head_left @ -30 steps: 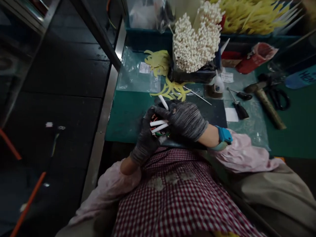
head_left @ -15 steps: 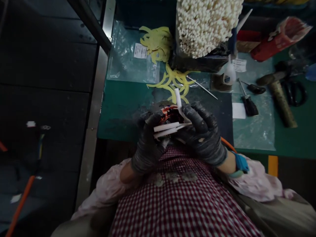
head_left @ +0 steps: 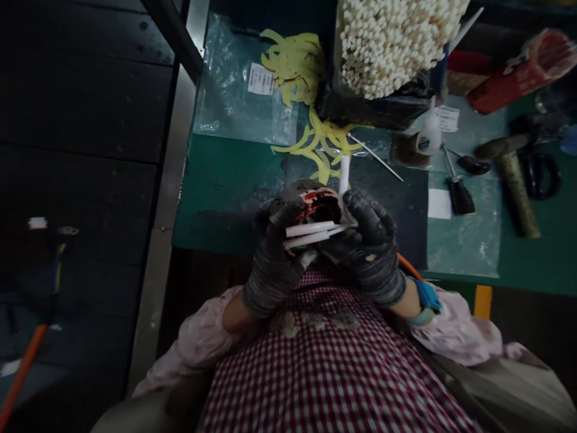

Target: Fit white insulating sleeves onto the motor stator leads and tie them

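Head view, looking down over a red-checked apron (head_left: 315, 361) at a green work mat (head_left: 216, 198): a mass of white-tipped sticks (head_left: 387, 42) and loose yellow strips (head_left: 297, 66) are lying beyond, while a small round wire-wound bundle (head_left: 321, 205) is being held over the mat's near edge, between two grey-gloved hands. Its two white tubes (head_left: 309, 234) are lying crosswise, their ends toward the left hand (head_left: 274, 270), and a third white tube (head_left: 344, 174) is pointing away from the body, nearer the right hand (head_left: 372, 252). The fingers (head_left: 365, 210) of both hands are being kept curled, gripping the bundle.
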Available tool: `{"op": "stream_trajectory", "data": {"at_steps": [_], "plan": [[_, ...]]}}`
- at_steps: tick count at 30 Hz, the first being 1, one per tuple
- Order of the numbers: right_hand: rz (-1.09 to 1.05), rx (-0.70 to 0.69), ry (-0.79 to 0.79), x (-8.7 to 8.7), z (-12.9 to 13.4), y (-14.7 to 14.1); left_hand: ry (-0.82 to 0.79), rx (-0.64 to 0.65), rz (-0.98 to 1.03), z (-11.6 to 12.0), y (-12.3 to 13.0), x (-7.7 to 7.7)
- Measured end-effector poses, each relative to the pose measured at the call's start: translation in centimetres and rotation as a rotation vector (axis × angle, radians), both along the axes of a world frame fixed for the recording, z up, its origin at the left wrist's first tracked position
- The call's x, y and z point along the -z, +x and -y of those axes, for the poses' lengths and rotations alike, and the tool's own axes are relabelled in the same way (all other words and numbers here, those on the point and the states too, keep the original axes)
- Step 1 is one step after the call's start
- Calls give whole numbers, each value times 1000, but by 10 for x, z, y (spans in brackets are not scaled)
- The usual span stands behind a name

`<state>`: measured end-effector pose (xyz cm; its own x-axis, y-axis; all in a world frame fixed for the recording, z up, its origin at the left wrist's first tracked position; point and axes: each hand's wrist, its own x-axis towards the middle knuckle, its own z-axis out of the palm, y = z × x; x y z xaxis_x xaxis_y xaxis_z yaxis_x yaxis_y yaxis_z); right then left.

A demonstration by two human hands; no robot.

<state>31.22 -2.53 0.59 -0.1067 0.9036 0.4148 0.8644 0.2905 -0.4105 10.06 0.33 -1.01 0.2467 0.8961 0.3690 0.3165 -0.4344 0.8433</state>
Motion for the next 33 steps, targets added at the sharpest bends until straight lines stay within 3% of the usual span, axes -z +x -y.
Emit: {"op": "stream_trajectory", "data": {"at_steps": [4, 12, 19, 23, 27, 31, 33], "plan": [[52, 49, -22, 0, 3, 2, 48, -53, -65, 1, 4, 0], [-100, -25, -35, -1, -6, 0, 103, -90, -102, 1, 7, -3], [9, 42, -50, 0, -7, -2, 95, -113, -147, 4, 8, -1], [-33, -14, 57, 9, -8, -1, 90, -116, -121, 3, 9, 0], [47, 32, 91, 14, -13, -7, 139, -113, -102, 1, 9, 0], [165, 88, 119, 11, -13, -24, 141, -127, -75, -2, 4, 3], [157, 48, 122, 2, -12, -24, 128, -121, -62, -3, 1, 7]]}}
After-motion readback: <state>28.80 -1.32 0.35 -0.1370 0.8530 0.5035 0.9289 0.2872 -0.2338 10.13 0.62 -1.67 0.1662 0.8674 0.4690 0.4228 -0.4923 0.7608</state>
